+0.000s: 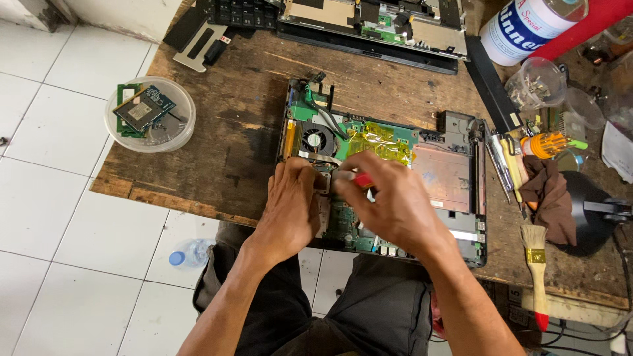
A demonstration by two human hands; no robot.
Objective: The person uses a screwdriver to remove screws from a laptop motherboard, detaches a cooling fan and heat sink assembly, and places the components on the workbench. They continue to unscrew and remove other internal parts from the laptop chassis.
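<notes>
Worn wooden table (pixel 217 165) over white tiled floor (pixel 59 198) bears opened laptop (pixel 448 171).

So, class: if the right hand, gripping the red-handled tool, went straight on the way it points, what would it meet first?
The right hand points left, toward the left hand on the opened laptop's green circuit board. It would probably meet that hand's fingers first, though depth is unclear.
</notes>
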